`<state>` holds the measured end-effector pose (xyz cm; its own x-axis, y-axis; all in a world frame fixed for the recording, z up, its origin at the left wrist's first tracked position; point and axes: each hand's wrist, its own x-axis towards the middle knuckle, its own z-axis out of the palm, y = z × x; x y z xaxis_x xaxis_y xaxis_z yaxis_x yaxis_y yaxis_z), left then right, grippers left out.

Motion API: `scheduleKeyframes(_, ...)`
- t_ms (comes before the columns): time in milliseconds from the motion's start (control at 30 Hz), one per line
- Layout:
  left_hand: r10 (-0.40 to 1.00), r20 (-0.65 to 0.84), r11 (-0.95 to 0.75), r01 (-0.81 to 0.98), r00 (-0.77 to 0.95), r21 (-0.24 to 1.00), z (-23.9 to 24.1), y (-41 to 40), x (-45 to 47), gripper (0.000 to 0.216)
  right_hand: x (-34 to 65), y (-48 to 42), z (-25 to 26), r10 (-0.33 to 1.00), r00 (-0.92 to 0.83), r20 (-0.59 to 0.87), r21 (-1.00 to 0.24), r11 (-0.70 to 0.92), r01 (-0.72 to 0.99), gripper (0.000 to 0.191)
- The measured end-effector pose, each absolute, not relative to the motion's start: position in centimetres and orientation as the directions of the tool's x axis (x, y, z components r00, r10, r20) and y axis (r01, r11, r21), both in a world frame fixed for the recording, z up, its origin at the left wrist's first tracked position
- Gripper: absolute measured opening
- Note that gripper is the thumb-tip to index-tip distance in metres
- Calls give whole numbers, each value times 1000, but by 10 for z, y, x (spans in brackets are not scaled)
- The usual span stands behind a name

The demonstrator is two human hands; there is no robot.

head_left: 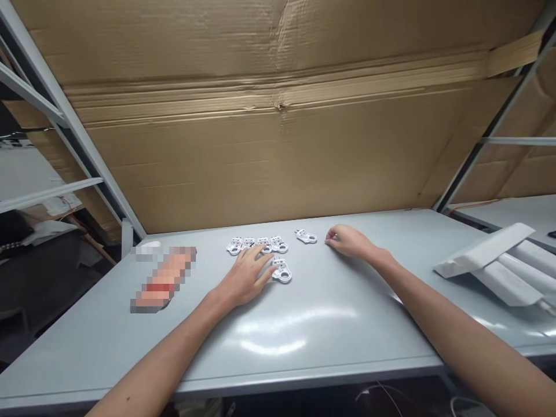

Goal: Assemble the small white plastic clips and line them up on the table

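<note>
Several white plastic pieces [235, 246], each with a round hole at one end and small dark details at the other, lie side by side in a row on the grey table. My left hand [247, 277] rests just in front of this row with its fingers spread; its fingertips reach the row. Beside its thumb is another white piece [282, 271], which the thumb seems to touch. A further white piece [306, 236] lies alone between the row and my right hand [346, 241]. That hand's fingertips are pinched together near the tabletop, and a tiny pale bit shows at them, too small to name.
A pixelated reddish, flat object [165, 281] lies on the left of the table [330, 359], with a white object [148, 248] behind it. White foam-like packaging [486, 252] sits at the right. A cardboard wall [278, 168] and metal frame posts [87, 145] bound the table.
</note>
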<state>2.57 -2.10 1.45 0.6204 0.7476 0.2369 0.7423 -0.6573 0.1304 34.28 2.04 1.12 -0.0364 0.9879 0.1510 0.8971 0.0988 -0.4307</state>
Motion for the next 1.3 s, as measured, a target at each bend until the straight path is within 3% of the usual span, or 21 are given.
scheduleKeyframes(100, 737, 263, -667, 733, 623, 135, 14, -20, 25, 44, 331, 16, 20, 969, -63, 238, -558, 190, 808, 16)
scheduleKeyframes(267, 712, 291, -690, 714, 639, 121, 12, -19, 25, 42, 302, 4, 32, 950, -213, 227, -876, 295, 383, 29)
scheduleKeyframes(400, 709, 292, -691, 715, 642, 107, 10, -18, 25, 42, 285, -2, 23, 956, -269, 115, -982, 150, 113, 32)
scheduleKeyframes(600, 714, 293, -687, 718, 636, 113, 9, -19, 26, 41, 267, -6, 9, 939, -338, -55, -989, -98, -110, 21)
scheduleKeyframes(867, 729, 262, -675, 729, 633, 116, 10, -19, 26, 42, 267, -3, 9, 936, -352, -2, -998, -25, -60, 23)
scheduleKeyframes(1067, 709, 262, -694, 715, 655, 89, 11, -20, 26, 44, 266, -5, 6, 933, -352, -70, -981, -128, -145, 17)
scheduleKeyframes(1300, 701, 257, -703, 704, 665, 97, 11, -19, 25, 42, 264, -9, 11, 916, -380, -132, -986, -162, -48, 24)
